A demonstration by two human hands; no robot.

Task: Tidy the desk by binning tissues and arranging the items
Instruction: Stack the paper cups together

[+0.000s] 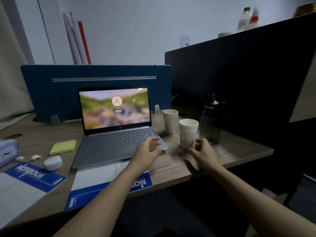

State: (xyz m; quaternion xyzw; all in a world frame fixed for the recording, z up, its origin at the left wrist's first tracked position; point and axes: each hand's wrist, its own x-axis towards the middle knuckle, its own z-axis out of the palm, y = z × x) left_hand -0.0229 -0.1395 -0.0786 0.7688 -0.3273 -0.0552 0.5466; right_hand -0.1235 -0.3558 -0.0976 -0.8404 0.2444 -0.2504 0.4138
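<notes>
An open silver laptop sits mid-desk with its screen lit. Two stacks of paper cups stand to its right: a near stack and a far stack. My left hand hovers over the laptop's front right corner, fingers curled apart, holding nothing. My right hand is just in front of the near cup stack, fingers loosely bent, empty. A dark water bottle stands right of the cups. No tissue is visible.
Two blue-and-white notebooks lie at the front left, beside yellow sticky notes, a white earbud case, loose earbuds and a tissue pack. A blue divider backs the wooden desk; a dark partition stands at right.
</notes>
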